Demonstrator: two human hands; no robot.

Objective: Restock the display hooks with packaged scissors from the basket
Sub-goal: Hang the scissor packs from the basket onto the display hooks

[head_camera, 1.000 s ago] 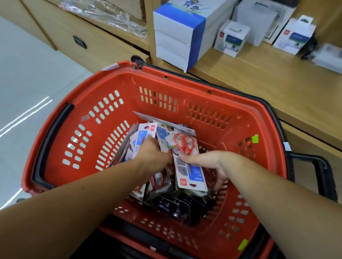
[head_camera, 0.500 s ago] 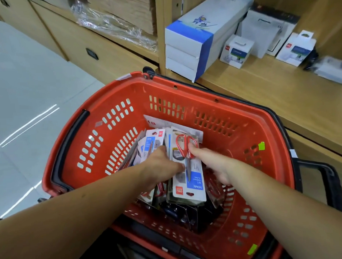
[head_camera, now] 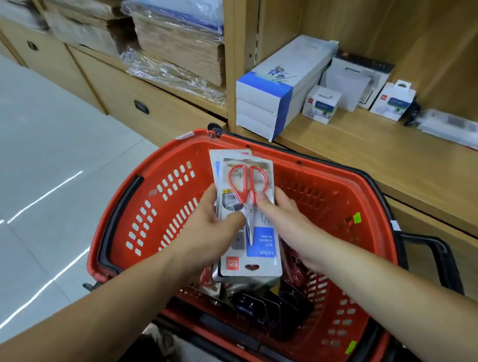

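Far left, bare floor (head_camera: 42, 160), and that is the open side for swinging clear. Next comes the red basket (head_camera: 117, 212), its black-trimmed rim curving round. Above its middle, the left hand (head_camera: 207, 230) grips the stack of packaged scissors (head_camera: 260, 245), thumb laid across the front and fingers curled behind the left edge. The top card shows red-handled scissors. I'd judge these light, stiff card under slick blister plastic, so the packs could slide over one another. The best hold is a firm pinch on the card edges, keeping the hang slot at the near end free. The right hand (head_camera: 285, 220) pinches the right edge, thumb on the front just beside the handles. More packs lie below in the basket. Further right, the wooden shelf (head_camera: 367, 154) juts close to the rim with boxes (head_camera: 270, 98) standing on it, so that side is tight. No hooks are in view.
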